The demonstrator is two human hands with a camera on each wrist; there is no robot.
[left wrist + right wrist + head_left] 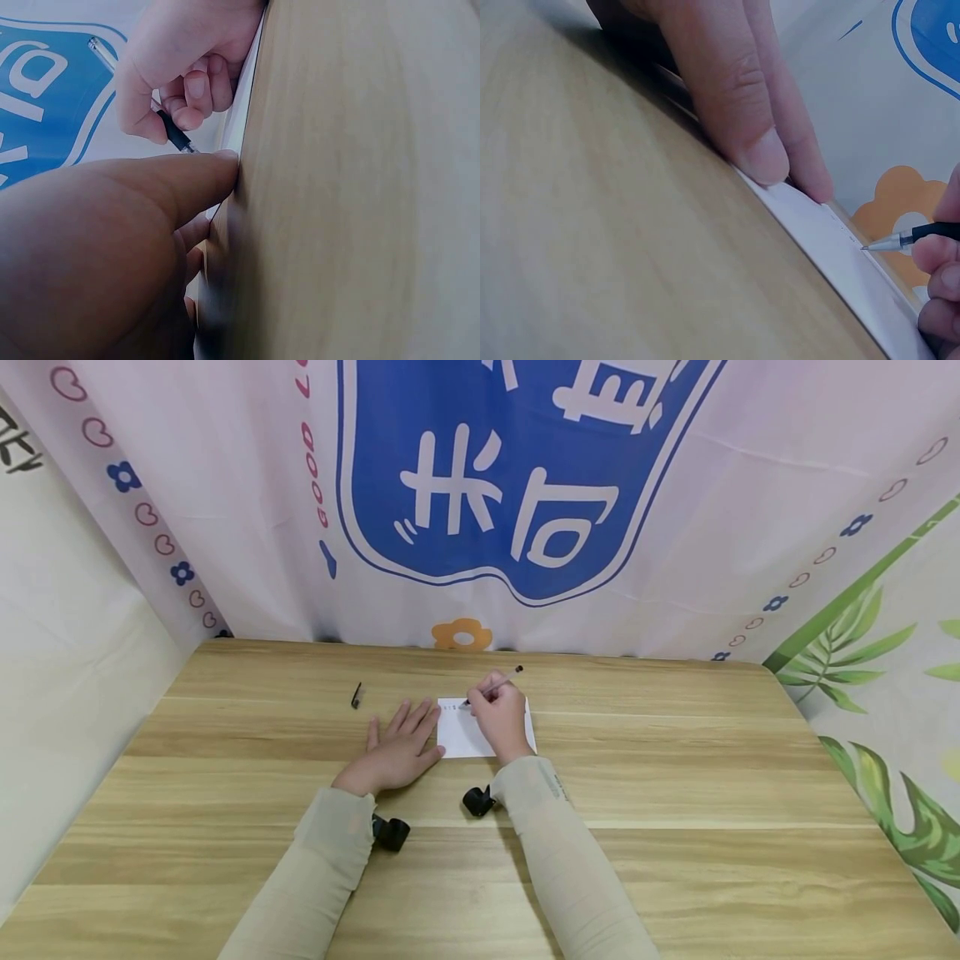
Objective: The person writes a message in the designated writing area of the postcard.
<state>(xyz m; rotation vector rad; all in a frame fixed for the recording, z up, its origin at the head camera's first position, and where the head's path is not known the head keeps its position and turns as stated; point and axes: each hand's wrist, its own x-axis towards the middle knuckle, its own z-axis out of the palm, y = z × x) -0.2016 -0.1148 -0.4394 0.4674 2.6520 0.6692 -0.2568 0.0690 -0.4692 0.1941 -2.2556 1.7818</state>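
Note:
A small white sheet of paper (463,735) lies on the wooden table, with a short row of dark marks along its upper left. My right hand (500,714) pinches a pen (510,676) with a clear barrel and a black grip. In the right wrist view the pen's metal tip (885,243) meets the paper near those marks. My left hand (396,756) lies flat with fingers spread at the sheet's left side. Its thumb (766,157) and a fingertip press on the paper's edge in the right wrist view.
A black pen cap (356,696) lies on the table (712,777) beyond my left hand. Black wrist cameras (392,833) sit at both cuffs. A printed curtain (270,527) hangs along the table's far edge, and a leaf-patterned cloth (900,735) hangs at the right.

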